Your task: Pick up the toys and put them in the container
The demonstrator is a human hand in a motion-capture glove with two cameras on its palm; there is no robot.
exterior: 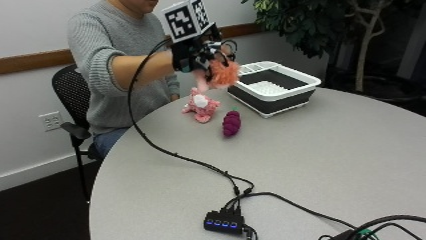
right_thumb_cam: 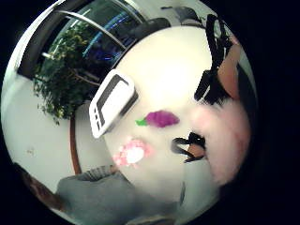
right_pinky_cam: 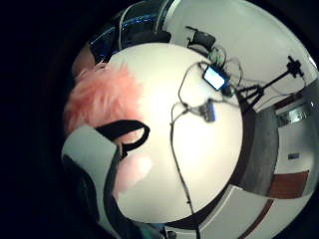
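Your gloved right hand (exterior: 200,52) grasps the fluffy pink toy (exterior: 223,73), lifted clear of the table (exterior: 319,150) and near the container (exterior: 274,86). Step in hand looks like the carry; next, move over the container's open top and let go (two toys remain: pink plush (exterior: 202,106), purple grape toy (exterior: 231,123), both on the table). The fur hides your fingertips and the toy's shape.

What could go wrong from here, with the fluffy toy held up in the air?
The right hand grips the fluffy toy above the table, short of the container; let go now, it would likely land outside. The hand's cable trails close to the pink toy and purple toy, so the carry might drag it across them.
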